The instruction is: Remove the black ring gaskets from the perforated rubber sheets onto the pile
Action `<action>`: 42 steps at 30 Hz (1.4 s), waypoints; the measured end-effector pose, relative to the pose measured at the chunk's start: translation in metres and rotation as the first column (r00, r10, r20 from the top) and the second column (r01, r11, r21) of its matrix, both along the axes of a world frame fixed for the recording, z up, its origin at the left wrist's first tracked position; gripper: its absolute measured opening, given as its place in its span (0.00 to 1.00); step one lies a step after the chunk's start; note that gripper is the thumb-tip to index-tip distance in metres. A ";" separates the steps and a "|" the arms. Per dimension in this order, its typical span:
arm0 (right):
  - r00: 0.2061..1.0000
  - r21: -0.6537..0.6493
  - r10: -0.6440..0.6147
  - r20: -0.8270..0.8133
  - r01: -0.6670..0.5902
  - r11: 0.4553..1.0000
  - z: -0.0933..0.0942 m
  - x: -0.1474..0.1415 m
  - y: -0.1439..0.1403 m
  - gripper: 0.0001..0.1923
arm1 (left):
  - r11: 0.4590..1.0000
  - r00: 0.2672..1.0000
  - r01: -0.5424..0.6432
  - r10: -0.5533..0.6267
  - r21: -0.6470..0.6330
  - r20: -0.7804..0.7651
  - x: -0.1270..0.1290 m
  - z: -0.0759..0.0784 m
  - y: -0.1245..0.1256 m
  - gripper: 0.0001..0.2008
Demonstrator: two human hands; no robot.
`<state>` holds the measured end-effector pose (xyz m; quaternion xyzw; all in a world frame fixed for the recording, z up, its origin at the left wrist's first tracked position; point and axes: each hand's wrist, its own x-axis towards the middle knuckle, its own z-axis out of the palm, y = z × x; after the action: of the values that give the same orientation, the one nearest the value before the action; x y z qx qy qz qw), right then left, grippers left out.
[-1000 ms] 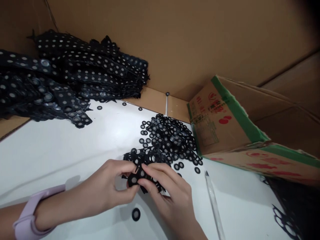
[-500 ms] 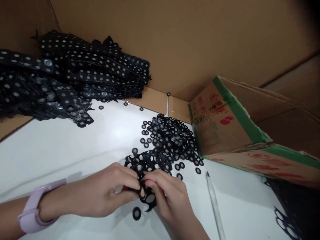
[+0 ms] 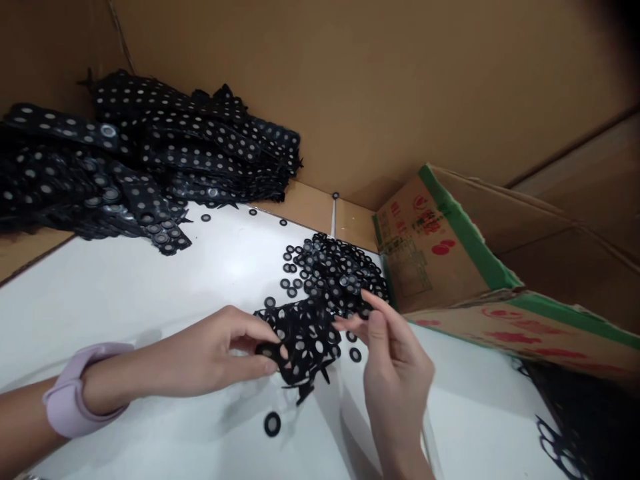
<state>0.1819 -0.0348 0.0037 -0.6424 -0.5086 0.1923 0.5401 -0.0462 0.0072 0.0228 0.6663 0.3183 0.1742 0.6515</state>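
My left hand (image 3: pixel 220 357) is closed on the near left edge of a black rubber sheet (image 3: pixel 300 347) dotted with round holes and pale discs. Tattered strips hang from the sheet's lower edge. To its right, my right hand (image 3: pixel 395 367) has its fingers spread, beside a heap of black rubber rings (image 3: pixel 340 263). One dark ring (image 3: pixel 365 311) shows between those fingertips; whether they touch it I cannot tell. A single loose ring (image 3: pixel 272 424) lies on the white table below the sheet.
Stacked dotted black sheets (image 3: pixel 200 140) fill the back left. A cardboard box with green edging (image 3: pixel 410 247) stands at the right, in front of a cardboard wall (image 3: pixel 350 87). Black perforated scrap (image 3: pixel 560 447) lies at the lower right. My right forearm mostly covers a pale pen-like tool.
My right hand has moved away from the sheet, up and right towards the heap, and its fingers have spread. My left hand still grips the sheet, slightly higher.
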 end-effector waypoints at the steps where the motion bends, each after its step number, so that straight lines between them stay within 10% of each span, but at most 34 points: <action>1: 0.990 -0.017 0.024 0.138 -0.022 1.000 -0.003 0.003 0.002 0.16 | 1.000 1.000 -0.022 0.022 -0.009 0.009 0.000 -0.001 0.001 0.08; 7: 0.802 0.292 0.022 0.597 -0.242 0.925 0.000 -0.007 -0.008 0.24 | 0.996 0.996 -0.084 0.085 -0.026 0.028 0.004 -0.005 0.003 0.09; 12: 0.690 0.227 0.396 0.607 -0.627 0.745 0.007 -0.032 -0.017 0.25 | 0.993 0.993 -0.116 0.115 0.007 0.019 0.005 -0.005 0.000 0.10; 19: 0.882 0.252 0.399 0.251 -0.457 0.853 0.005 -0.037 -0.010 0.14 | 0.975 0.996 -0.084 0.086 0.204 -0.004 0.006 0.003 -0.004 0.14; 27: 0.886 0.067 0.450 -0.111 -0.445 0.893 0.012 -0.039 -0.013 0.13 | 0.851 0.999 -0.025 0.036 0.525 -0.011 0.004 -0.001 -0.015 0.13; 38: 0.841 -0.072 0.396 -0.368 -0.450 0.890 0.013 -0.038 -0.014 0.09 | 0.889 0.998 0.039 -0.060 0.456 0.032 0.005 -0.001 -0.012 0.11; 42: 0.866 -0.037 0.236 -0.441 -0.280 0.959 0.011 -0.024 -0.013 0.10 | 0.917 0.990 -0.039 -0.019 0.396 0.141 0.003 0.000 -0.009 0.12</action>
<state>0.1578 -0.0476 0.0150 -0.5361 -0.4472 0.4254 0.5758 -0.0434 -0.0013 0.0227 0.7689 0.2323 0.2855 0.5228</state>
